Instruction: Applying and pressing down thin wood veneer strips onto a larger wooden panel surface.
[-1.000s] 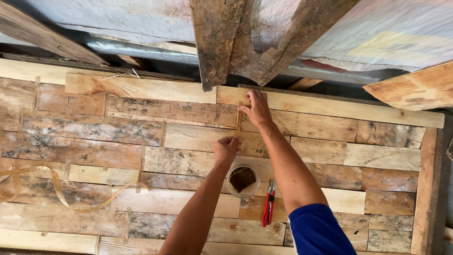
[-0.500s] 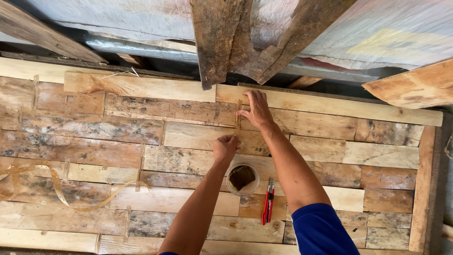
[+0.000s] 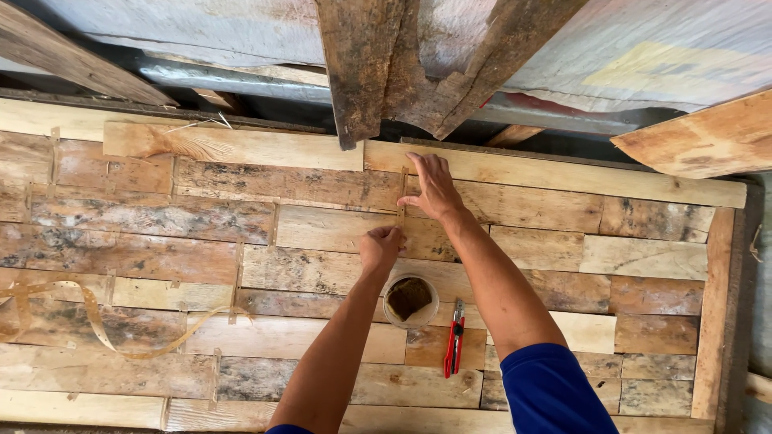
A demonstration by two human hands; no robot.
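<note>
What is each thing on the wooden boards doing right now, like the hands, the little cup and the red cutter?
Left hand: fingers pinched on a thin strip at a board joint.
Right hand: flat, pressing the thin strip onto the boards.
Small cup: upright, open, brown stuff inside.
Red cutter: lying flat, untouched.
Loose curled strip: lying on the plank panel.
</note>
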